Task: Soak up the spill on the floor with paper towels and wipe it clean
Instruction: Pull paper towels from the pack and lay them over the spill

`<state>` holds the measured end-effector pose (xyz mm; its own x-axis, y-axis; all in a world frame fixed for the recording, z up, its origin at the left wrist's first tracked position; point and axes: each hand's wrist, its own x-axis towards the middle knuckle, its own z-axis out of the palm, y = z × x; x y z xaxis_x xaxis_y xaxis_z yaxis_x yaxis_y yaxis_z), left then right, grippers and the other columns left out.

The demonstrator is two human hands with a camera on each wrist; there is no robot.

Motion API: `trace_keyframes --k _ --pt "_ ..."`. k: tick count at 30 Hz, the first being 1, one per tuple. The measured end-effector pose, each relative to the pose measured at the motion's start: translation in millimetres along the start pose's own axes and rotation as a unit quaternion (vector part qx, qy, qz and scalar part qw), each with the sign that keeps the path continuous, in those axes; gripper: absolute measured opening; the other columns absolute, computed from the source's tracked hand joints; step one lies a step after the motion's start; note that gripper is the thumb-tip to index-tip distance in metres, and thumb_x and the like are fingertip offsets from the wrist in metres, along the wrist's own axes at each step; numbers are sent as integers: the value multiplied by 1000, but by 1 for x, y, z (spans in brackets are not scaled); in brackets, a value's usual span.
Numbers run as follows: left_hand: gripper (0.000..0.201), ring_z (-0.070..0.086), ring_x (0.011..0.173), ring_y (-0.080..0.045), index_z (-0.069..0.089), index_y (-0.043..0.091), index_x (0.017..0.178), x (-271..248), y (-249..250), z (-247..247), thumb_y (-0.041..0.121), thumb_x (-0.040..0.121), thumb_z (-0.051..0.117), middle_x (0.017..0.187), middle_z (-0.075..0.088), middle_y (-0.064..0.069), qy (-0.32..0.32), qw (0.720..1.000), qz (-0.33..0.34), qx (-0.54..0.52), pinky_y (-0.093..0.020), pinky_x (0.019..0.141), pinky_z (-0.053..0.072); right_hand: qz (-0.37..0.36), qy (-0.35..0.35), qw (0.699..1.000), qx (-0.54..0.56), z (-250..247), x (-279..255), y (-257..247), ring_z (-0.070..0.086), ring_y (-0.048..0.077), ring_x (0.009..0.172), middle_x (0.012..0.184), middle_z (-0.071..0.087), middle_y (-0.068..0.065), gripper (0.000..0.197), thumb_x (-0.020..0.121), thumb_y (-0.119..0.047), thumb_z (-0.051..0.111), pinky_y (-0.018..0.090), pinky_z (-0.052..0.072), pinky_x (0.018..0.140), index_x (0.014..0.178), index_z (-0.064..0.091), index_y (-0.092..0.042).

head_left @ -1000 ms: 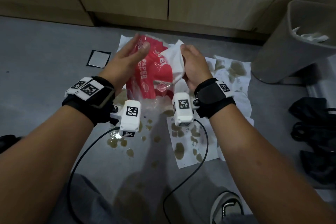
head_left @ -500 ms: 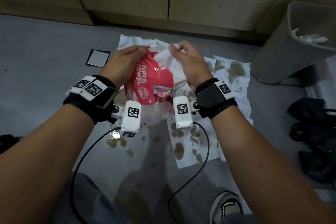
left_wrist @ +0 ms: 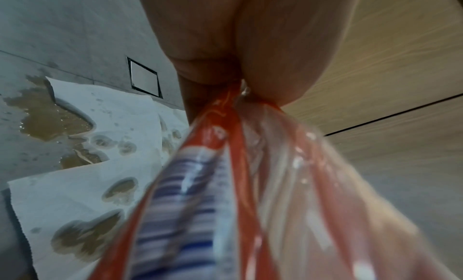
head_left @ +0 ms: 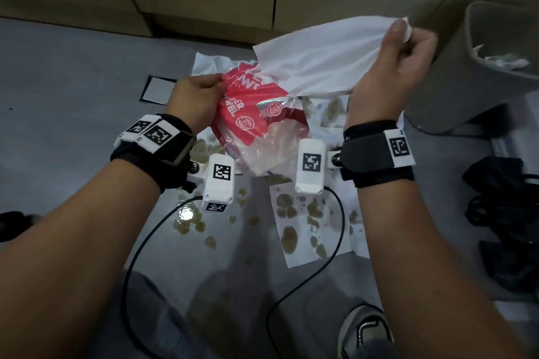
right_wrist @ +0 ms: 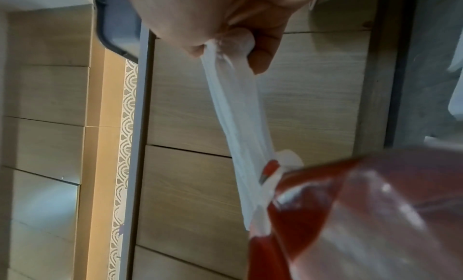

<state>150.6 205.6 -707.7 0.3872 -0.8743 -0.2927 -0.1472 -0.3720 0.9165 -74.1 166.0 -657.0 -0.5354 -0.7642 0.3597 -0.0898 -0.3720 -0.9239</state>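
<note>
Spill (head_left: 186, 220) on the floor (head_left: 73, 125), partly under stained towels (head_left: 309, 227). Left hand (head_left: 192, 99) pinches the pack (head_left: 250, 125); right hand (head_left: 390, 73) pinches a fresh sheet (head_left: 318, 58), half drawn out. Next: free it and lay it on the open puddle.

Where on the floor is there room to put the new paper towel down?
Bare grey floor lies left of the square floor plate, away from the puddle. Right of that it is crowded: stained towels, then the bin and dark bag.
</note>
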Motion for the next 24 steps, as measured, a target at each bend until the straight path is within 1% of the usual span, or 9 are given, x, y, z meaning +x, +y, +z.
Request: trace_keyframes --k 4,6,8,10,12,14,16,20,24 --pt "20 73 93 -19 73 26 114 -3 4 -3 26 97 63 99 76 2 -3 999 14 -34 -43 90 58 54 -30 998 -30 0 -1 10 39 -2 57 71 40 -9 20 102 -18 48 23 43 61 83 43 -18" --pt "28 74 90 -21 70 26 118 -7 8 -9 32 91 70 102 77 -1 -39 996 19 -76 -39 79 59 131 -99 986 -36 1 -6 18 52 -2 63 76 53 -7 16 101 -27 51 21 47 66 87 49 -19" --pt "48 74 94 -22 63 23 125 -10 9 -15 33 82 80 109 75 -1 -71 995 29 -72 -40 79 59 227 -190 955 12 4 -11 29 67 8 83 91 69 -1 23 96 -41 57 29 55 76 96 60 -18" --pt "62 73 97 -20 55 21 130 -8 5 -19 24 76 85 111 74 1 -73 997 28 -15 -44 85 59 280 -260 924 27 5 -16 40 69 23 92 98 72 9 41 88 -52 65 39 55 85 99 67 -12" --pt "72 73 94 -16 48 19 138 -5 1 -24 8 75 82 110 72 2 -50 998 20 33 -43 85 60 285 -299 911 -12 6 -23 50 69 29 89 91 71 13 44 85 -51 69 42 53 82 93 69 -7" --pt "77 72 93 -16 43 19 143 -5 0 -29 1 76 77 111 71 3 -23 998 21 62 -43 83 61 279 -285 914 -77 6 -27 58 64 26 73 65 62 2 41 85 -48 69 36 50 68 72 59 -11" --pt "76 71 93 -15 43 20 144 -6 1 -33 1 77 76 112 70 4 -2 997 22 73 -41 83 60 280 -218 929 -106 6 -30 60 53 15 57 49 42 -10 46 91 -42 66 29 44 59 60 41 -19" --pt "90 64 96 -14 27 24 155 -8 3 -33 2 82 74 112 59 9 43 992 3 119 -34 84 55 262 -105 956 -81 8 -29 59 43 -3 46 51 41 -19 42 97 -31 60 20 42 59 61 40 -27" --pt "88 61 101 -21 28 21 155 -3 1 -33 1 82 73 120 56 1 55 981 6 185 -38 87 55 225 -45 972 -55 12 -31 68 51 7 65 68 50 -11 29 98 -31 58 23 47 68 72 49 -22"
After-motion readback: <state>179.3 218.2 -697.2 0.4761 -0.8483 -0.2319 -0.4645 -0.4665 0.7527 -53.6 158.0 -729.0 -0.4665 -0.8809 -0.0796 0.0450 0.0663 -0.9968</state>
